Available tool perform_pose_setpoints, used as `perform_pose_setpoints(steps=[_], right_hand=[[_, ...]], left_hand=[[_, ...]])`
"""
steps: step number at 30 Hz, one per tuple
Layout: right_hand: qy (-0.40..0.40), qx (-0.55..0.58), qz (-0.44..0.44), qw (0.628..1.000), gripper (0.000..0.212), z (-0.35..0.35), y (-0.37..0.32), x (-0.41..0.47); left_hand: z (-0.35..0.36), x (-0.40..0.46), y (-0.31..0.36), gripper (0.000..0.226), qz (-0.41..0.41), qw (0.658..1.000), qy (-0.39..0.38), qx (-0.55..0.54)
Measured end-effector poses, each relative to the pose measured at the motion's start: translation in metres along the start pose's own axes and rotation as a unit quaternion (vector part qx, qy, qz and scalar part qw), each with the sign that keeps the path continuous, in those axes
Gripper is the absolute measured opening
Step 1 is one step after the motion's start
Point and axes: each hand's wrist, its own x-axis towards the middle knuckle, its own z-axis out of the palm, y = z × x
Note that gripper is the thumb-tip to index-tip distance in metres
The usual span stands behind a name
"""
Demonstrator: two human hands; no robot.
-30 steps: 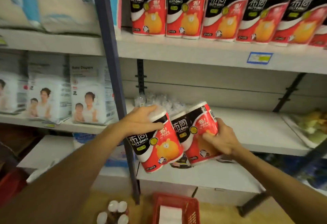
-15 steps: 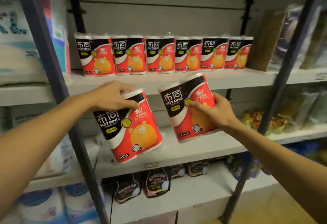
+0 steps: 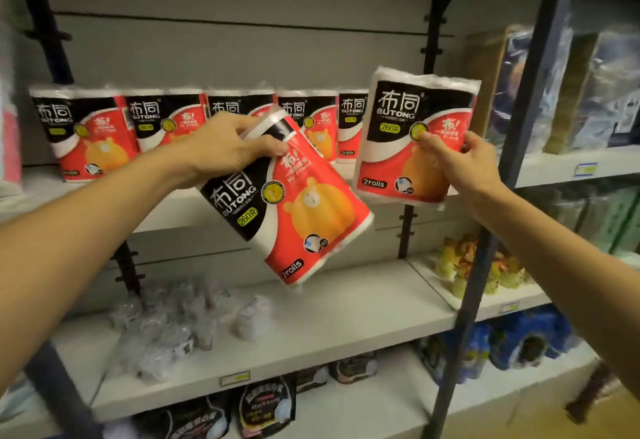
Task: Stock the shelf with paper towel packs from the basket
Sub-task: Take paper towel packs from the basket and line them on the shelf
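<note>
The left hand (image 3: 221, 147) grips the top of a tilted paper towel pack (image 3: 287, 210) hanging in front of the shelf (image 3: 166, 203). The right hand (image 3: 460, 164) pinches a second, upright pack (image 3: 398, 147) at the shelf's right end, just beside the row of stocked packs (image 3: 166, 126).

The paper towel pack (image 3: 287, 210) at centre frame is red and black with white edges and an orange bear. The pack (image 3: 414, 137) at upper right matches, above a pale grey shelf (image 3: 311, 320).
</note>
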Motion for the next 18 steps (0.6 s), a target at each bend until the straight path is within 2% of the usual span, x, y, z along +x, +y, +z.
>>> perform_pose_setpoints(steps=[4,8,14,18], right_hand=[[0.018,0.007,-0.006,1.0,0.052,-0.026,0.005,0.061],[0.039,-0.027,-0.014,0.999,0.059,-0.048,0.012,0.123],[-0.003,-0.042,-0.005,0.999,0.06,-0.062,0.032,0.187],[-0.009,-0.018,0.041,0.999,0.059,-0.058,0.062,0.221]], left_hand=[[0.032,0.041,0.036,0.015,0.015,1.0,0.007,0.0],[0.065,0.078,0.062,0.002,0.023,0.999,0.023,0.0],[0.101,0.117,0.071,0.008,0.003,0.999,0.035,0.007],[0.108,0.132,0.072,0.003,-0.018,0.998,0.061,0.02]])
